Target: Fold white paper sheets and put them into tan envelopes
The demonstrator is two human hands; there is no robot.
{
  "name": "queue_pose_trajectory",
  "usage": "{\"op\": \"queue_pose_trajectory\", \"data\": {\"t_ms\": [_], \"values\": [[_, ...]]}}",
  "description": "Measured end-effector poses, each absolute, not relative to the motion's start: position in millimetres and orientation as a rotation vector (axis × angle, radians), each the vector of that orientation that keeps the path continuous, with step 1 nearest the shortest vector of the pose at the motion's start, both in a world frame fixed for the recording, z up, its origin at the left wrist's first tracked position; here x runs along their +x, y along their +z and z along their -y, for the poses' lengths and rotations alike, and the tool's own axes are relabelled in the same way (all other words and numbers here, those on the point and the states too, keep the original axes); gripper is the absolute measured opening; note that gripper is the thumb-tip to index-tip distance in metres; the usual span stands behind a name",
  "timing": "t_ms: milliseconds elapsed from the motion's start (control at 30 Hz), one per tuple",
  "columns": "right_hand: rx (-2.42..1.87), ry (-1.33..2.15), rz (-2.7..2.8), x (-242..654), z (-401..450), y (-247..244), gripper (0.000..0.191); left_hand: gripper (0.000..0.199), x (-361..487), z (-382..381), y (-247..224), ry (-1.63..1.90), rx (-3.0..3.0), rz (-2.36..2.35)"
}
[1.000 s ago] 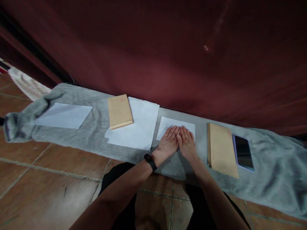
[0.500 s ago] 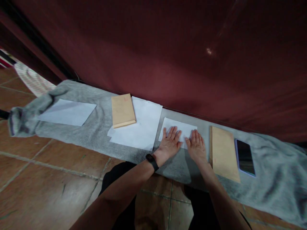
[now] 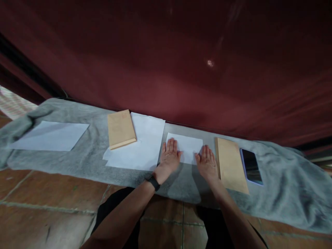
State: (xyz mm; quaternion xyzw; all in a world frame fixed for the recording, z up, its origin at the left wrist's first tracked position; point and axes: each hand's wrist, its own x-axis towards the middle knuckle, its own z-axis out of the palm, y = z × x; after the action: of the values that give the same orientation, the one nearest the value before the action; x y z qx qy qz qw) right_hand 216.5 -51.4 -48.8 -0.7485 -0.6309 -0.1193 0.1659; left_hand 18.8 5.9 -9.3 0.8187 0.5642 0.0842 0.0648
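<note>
While both our hands lie palm down, the small white paper (image 3: 187, 144) sits between them on the grey cloth (image 3: 90, 159). Our left hand (image 3: 170, 154) covers its left edge, fingers fairly straight and side by side, thumb held out over the paper. Our right hand (image 3: 206, 162) lies at its right edge, flattened in the same manner, the thumb near the lower right corner. Neither hand pinches anything; how hard we press, we cannot tell.

We judge the paper very light and easily bent, with little stiffness of its own. Whether it is one layer or folded, we cannot tell. It probably slides easily under a light push, and the soft cloth beneath may give a little, so a firm rub could crease it. Pulled sharply from two sides, it would likely tear. The far edge is uncovered, and its corners look the easiest places to pinch between thumb and finger; a flat palm suits holding it steady.

Left of it lie larger white sheets (image 3: 149, 147) under a brown packet (image 3: 121, 128); beyond our right hand rest brown envelopes (image 3: 231, 166).
</note>
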Motion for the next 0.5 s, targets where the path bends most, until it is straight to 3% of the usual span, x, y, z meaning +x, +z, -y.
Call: {"op": "queue_pose_trajectory", "data": {"t_ms": [267, 500], "values": [[-1.974, -0.048, 1.913, 191.6, 30.0, -25.0, 0.057, 0.057, 36.8, -10.7, -7.0, 0.419, 2.596, -1.525], [-1.885, 0.065, 1.993, 165.8, 11.6, -23.6, 0.055, 0.057, 46.1, -21.1, -11.9, 0.284, 2.661, -1.477]]}}
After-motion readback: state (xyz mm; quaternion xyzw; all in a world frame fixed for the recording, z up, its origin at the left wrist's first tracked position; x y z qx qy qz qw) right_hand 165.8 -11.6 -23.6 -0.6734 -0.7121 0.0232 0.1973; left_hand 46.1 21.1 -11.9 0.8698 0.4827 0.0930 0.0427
